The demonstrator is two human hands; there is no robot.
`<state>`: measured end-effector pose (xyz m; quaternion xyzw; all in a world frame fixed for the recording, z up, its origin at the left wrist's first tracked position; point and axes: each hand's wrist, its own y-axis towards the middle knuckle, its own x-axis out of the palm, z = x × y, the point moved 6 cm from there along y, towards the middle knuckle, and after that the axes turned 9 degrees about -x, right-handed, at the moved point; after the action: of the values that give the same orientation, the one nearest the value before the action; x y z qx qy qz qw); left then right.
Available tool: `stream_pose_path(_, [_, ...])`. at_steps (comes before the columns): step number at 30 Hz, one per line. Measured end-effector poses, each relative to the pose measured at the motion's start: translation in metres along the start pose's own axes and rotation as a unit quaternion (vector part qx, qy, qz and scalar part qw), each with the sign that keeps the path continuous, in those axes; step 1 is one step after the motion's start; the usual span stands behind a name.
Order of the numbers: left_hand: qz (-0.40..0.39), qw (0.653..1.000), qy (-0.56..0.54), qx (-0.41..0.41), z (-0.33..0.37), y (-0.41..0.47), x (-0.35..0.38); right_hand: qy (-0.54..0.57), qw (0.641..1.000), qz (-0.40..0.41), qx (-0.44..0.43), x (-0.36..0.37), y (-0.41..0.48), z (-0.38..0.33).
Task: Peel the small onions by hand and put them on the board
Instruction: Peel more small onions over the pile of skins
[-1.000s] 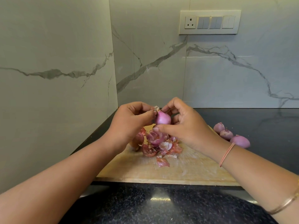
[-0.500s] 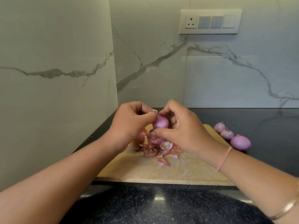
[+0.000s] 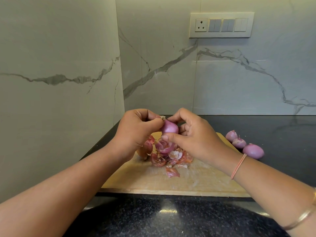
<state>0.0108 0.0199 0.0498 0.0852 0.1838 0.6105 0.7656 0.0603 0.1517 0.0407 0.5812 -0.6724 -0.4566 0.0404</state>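
Smooth round onion (image 3: 169, 128), papery skins (image 3: 169, 155)

Home kitchen, black counter (image 3: 282, 130), chopping board (image 3: 196, 182) (wooden)

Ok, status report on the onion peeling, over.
Right hand holds onion, left hand pinches its tip. Peels piled on board. Three onions wait beside it. Nothing blocking.

Pink band (image 3: 238, 166) on right wrist, gold bangle (image 3: 306, 217) further up
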Motion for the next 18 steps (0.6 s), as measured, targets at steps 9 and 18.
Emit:
stream_pose_path(9, [-0.003, 0.999, -0.028, -0.027, -0.0047, 0.0017, -0.0004, 0.069, 0.997, -0.009, 0.025, 0.0008, 0.0012, 0.0059])
stream_pose_path(18, [-0.036, 0.984, -0.157, -0.079, -0.008, 0.0024, 0.001, 0.168, 0.984, -0.015, 0.056, -0.0005, -0.0002, 0.0044])
